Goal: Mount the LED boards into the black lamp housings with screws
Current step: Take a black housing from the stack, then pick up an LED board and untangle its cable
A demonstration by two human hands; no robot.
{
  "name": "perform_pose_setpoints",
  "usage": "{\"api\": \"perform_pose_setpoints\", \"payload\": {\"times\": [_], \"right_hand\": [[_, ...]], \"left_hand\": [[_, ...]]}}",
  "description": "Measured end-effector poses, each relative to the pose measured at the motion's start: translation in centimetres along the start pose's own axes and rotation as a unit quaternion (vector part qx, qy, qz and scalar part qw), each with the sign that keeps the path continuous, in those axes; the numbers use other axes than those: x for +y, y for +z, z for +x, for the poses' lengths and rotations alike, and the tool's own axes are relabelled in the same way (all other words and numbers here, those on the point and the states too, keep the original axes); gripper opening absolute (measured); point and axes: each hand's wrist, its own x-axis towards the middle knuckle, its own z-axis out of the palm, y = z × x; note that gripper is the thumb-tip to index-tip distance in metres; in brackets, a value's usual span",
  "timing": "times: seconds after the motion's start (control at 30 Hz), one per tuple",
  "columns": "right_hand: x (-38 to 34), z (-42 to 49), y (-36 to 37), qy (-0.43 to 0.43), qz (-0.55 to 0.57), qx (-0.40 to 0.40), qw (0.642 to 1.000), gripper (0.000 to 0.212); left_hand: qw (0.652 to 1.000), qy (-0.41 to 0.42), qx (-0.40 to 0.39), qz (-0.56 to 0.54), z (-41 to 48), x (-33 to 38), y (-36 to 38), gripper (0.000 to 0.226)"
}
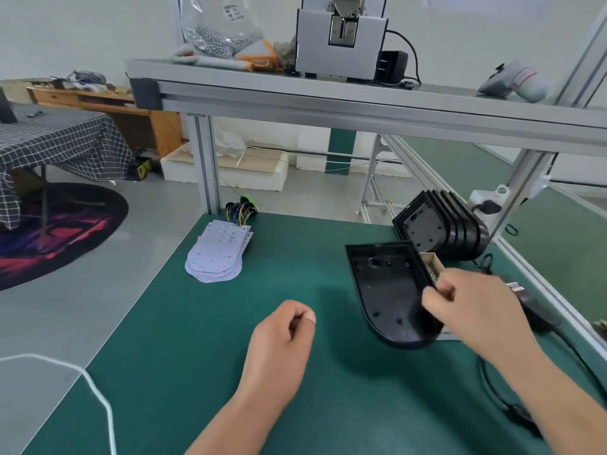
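The right hand's fingers are curled over the right rim of a black lamp housing, thumb and fingertips pinching that edge. The right hand comes in from 4 o'clock. The housing is tilted with its hollow side facing up and its rounded end towards 6 o'clock. Whether that end touches the bench is unclear.

The left hand's fingers are curled into a loose fist with the thumb against the forefinger, and nothing shows inside. The left hand rests on the green bench near its middle, well apart from the housing.

Just behind the right hand, at 12 o'clock from it, is a small open cardboard box. Beyond that, a row of black housings stands on edge at 1 o'clock on the bench. A stack of white LED boards lies at 11 o'clock, its coloured wires bunched at the far end. A dark power screwdriver with its cable lies at 3 o'clock, partly hidden by the right wrist.
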Motion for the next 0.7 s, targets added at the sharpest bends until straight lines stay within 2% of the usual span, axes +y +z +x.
{"api": "perform_pose_setpoints", "payload": {"times": [0.1,0.27,0.3,0.37,0.43,0.5,0.57,0.63,0.7], "right_hand": [[0.3,-5.3,0.5,0.033,0.026,-0.049,0.998,0.037],[0.4,-9.7,1.9,0.050,0.032,-0.101,0.993,0.041],[0.4,-10.0,2.1,0.054,0.045,-0.100,0.993,0.041],[0.5,-10.3,2.3,0.053,0.062,-0.099,0.992,0.042],[0.8,-10.2,2.4,0.049,0.052,-0.115,0.991,0.044],[1.2,-10.1,2.3,0.049,0.044,-0.138,0.988,0.046],[1.2,-10.0,2.2,0.047,0.057,-0.154,0.985,0.041],[1.0,-9.9,2.1,0.041,0.060,-0.162,0.984,0.031],[1.1,-9.8,2.2,0.037,0.073,-0.163,0.983,0.037]], "left_hand": [[0.996,0.006,0.037,0.082,1.2,0.1,-0.4,0.010],[0.960,0.007,0.194,0.203,7.2,0.2,-3.9,0.016],[0.948,-0.011,0.223,0.229,8.6,0.0,-4.9,0.019],[0.917,-0.075,0.262,0.292,11.1,-0.5,-6.7,0.041],[0.894,-0.124,0.269,0.337,13.0,-1.4,-8.2,0.058],[0.883,-0.161,0.249,0.364,14.3,-2.7,-9.2,0.070],[0.876,-0.190,0.228,0.380,15.3,-4.0,-9.7,0.080],[0.867,-0.199,0.218,0.401,15.9,-4.8,-9.8,0.084],[0.867,-0.198,0.218,0.403,16.2,-5.1,-9.9,0.083]]}}
